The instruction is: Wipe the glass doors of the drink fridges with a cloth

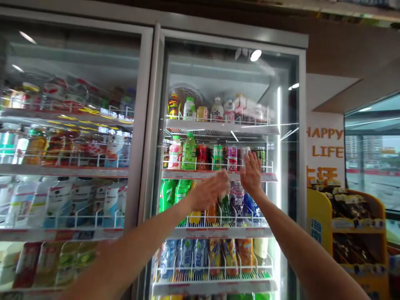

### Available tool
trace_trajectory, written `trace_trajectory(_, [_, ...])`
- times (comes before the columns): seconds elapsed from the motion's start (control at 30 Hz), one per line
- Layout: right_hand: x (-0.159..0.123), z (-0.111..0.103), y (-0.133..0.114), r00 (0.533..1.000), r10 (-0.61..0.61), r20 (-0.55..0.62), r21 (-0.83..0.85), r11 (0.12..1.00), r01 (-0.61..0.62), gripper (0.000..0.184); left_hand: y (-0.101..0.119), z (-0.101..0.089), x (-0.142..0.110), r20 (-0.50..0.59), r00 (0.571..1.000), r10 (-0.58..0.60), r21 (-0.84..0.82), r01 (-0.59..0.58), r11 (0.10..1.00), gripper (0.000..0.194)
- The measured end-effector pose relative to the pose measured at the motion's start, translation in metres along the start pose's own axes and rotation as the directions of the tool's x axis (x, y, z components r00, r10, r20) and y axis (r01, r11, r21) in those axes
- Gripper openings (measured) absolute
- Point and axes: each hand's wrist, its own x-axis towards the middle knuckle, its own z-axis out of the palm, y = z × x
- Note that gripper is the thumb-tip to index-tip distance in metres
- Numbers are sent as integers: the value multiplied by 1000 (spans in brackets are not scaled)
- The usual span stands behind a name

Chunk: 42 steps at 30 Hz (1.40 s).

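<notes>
My left hand [210, 191] is stretched toward the right in front of a glass-door drinks cooler. It is blurred at the fingertips, but the fingers look extended, and nothing shows in it. Just right of it, my right hand [251, 173] is raised flat with fingers pointing up, empty. It is nearest the glass door [212, 62] at the height of the cans; whether it touches the glass I cannot tell. Behind the glass stand a red can [202, 156], a green can [218, 157], a purple can [232, 158] and a green bottle [189, 152]. My hands and forearms hide part of the lower shelves.
A second cooler door [75, 54] with shelves of bottles is on the left, beyond a metal frame [146, 125]. To the right, a yellow display rack [318, 212] holds dark packets, near a wall with orange lettering [326, 141] and a window [371, 150].
</notes>
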Motion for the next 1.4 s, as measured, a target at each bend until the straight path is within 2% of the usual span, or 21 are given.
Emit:
trace_trajectory(0.1, [-7, -1, 0, 1000, -22, 7, -21, 1000, 22, 57, 61, 22, -34, 84, 931, 356, -63, -351, 934, 53])
trace_trajectory(0.17, [-10, -1, 1, 1000, -28, -2, -27, 999, 28, 57, 46, 17, -39, 95, 936, 339, -60, -334, 941, 52])
trace_trajectory(0.27, [-10, -1, 1, 1000, -16, 0, -29, 999, 16, 57, -30, -7, -17, 32, 999, -17, 30, 16, 999, 56])
trace_trajectory(0.33, [-10, -2, 2, 1000, -8, 24, -24, 1000, 9, 58, -67, -18, -1, -119, 941, -317, 77, 327, 942, 55])
trace_trajectory(0.4, [-10, -4, 2, 999, -12, 50, -17, 1000, 13, 58, -65, -16, 0, -181, 900, -397, 76, 415, 906, 54])
trace_trajectory(0.43, [-10, -5, 1, 998, -13, 62, -14, 1000, 14, 58, -50, -11, -6, -158, 927, -339, 71, 353, 933, 55])
trace_trajectory(0.5, [-12, -7, -1, 997, -8, 79, -13, 1000, 9, 59, -4, 3, -27, -62, 996, -59, 28, 61, 998, 55])
trace_trajectory(0.57, [-15, -8, -5, 996, 16, 83, -18, 1000, -15, 58, 31, 13, -51, 3, 969, 249, -48, -248, 967, 53])
trace_trajectory(0.63, [-19, -9, -11, 995, 46, 84, -28, 999, -44, 57, 30, 12, -64, 22, 938, 346, -93, -343, 935, 54])
trace_trajectory(0.7, [-23, -9, -20, 993, 91, 76, -43, 995, -88, 56, -6, 0, -63, 9, 983, 183, -76, -182, 980, 57])
trace_trajectory(0.77, [-26, -8, -31, 989, 133, 73, -54, 990, -129, 54, -52, -14, -55, -81, 985, -149, -34, 147, 989, 59])
trace_trajectory(0.83, [-25, -7, -49, 985, 153, 78, -44, 988, -150, 52, -76, -22, -54, -178, 911, -373, -34, 373, 927, 59])
trace_trajectory(0.87, [-22, -5, -61, 985, 151, 87, -28, 988, -149, 51, -74, -21, -59, -197, 899, -392, -44, 392, 919, 58])
trace_trajectory(0.93, [-14, -2, -93, 986, 134, 99, 35, 990, -138, 48, -47, -13, -81, -167, 959, -228, -69, 220, 973, 55])
trace_trajectory(1.0, [-2, 2, -138, 987, 122, 106, 153, 979, -138, 46, -5, 1, -112, -121, 991, 63, -118, -78, 990, 49])
trace_trajectory(1.07, [11, 7, -193, 979, 140, 151, 320, 930, -182, 43, 29, 13, -141, -77, 984, 163, -200, -175, 964, 40])
trace_trajectory(1.13, [18, 14, -252, 930, 207, 305, 460, 822, -334, 40, 49, 15, -162, -35, 988, 152, -346, -154, 925, 29])
trace_trajectory(1.23, [15, 27, -327, 744, 307, 594, 422, 668, -613, 29, 67, 4, -189, 17, 998, 57, -535, -39, 844, 21])
trace_trajectory(1.3, [6, 37, -359, 661, 371, 652, 332, 644, -689, 13, 86, -8, -216, 42, 982, -185, -686, 163, 709, 20])
trace_trajectory(1.33, [1, 41, -370, 649, 407, 643, 301, 644, -703, 12, 98, -14, -234, 80, 932, -352, -773, 281, 569, 19])
trace_trajectory(1.4, [-9, 46, -382, 630, 483, 608, 257, 631, -732, 20, 121, -27, -275, 290, 718, -632, -892, 442, 93, 15])
